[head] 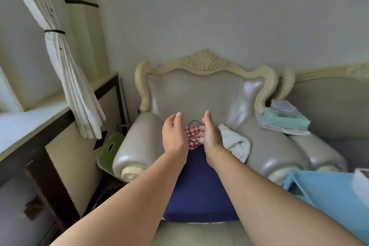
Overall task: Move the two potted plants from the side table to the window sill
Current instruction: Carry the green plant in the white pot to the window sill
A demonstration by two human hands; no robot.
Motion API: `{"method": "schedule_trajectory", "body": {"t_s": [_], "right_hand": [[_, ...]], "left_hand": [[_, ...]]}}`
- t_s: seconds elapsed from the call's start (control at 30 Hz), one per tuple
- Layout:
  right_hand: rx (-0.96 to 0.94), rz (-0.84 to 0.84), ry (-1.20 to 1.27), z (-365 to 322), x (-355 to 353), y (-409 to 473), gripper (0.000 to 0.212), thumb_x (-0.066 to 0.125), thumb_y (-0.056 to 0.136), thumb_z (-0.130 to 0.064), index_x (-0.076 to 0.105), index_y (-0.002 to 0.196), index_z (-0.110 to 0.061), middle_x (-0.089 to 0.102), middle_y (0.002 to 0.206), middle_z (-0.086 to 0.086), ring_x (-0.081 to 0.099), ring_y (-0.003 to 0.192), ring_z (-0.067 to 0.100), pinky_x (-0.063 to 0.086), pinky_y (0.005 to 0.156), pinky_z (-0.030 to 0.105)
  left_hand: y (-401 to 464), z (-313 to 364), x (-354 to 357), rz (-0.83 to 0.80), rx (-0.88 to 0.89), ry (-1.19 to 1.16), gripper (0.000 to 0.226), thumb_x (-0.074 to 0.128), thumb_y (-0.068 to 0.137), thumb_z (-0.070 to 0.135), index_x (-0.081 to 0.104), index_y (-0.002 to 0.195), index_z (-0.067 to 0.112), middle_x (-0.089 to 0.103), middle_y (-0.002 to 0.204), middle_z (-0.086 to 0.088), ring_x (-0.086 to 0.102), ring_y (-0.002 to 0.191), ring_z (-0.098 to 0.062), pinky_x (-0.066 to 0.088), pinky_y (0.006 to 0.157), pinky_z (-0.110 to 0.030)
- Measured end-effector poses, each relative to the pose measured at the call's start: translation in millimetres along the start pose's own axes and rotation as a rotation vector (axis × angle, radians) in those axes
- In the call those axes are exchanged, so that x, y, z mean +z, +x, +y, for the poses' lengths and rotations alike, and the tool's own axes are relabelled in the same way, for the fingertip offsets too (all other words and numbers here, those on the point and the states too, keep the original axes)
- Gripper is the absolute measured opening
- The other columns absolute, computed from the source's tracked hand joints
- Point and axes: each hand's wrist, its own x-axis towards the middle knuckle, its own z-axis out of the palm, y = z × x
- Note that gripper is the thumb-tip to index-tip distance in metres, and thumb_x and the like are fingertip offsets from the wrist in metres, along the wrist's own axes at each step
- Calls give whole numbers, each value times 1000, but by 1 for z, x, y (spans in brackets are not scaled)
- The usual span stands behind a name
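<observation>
Both my arms reach forward over a grey armchair. My left hand (pixel 174 135) and my right hand (pixel 210 136) are held up side by side, palms facing each other, fingers apart, with nothing in them. The window sill (pixel 30 126) runs along the left edge of the view, pale and bright. No potted plant shows in this view, and no side table either.
The grey armchair (pixel 201 94) with a carved cream frame holds a blue cushion (pixel 199 189), a red checked cloth (pixel 192 136) and a white towel (pixel 235 142). A tied white curtain (pixel 65 78) hangs over the sill. Papers and a box (pixel 283 120) lie at right. A light blue surface (pixel 329 193) sits at lower right.
</observation>
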Motion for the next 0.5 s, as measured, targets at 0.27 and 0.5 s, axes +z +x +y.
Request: {"method": "schedule_trajectory", "body": {"t_s": [0.27,0.5], "right_hand": [[1,110,3,-16,-140,27,75,34,84,-71,48,138,-20,52,140,5,48,127,24,34,97,33],[-6,245,14,-18,-255,40,73,35,85,-69,50,137,-19,54,138,6,50,126,23,35,92,32]], "left_hand": [[-54,-15,135,-155,-17,3,46,44,89,45,54,126,21,53,112,13,50,104,-7,36,90,-27],[-101,-40,240,-301,-51,-11,49,44,89,46,51,129,20,50,111,10,46,106,-11,32,89,-29]]}}
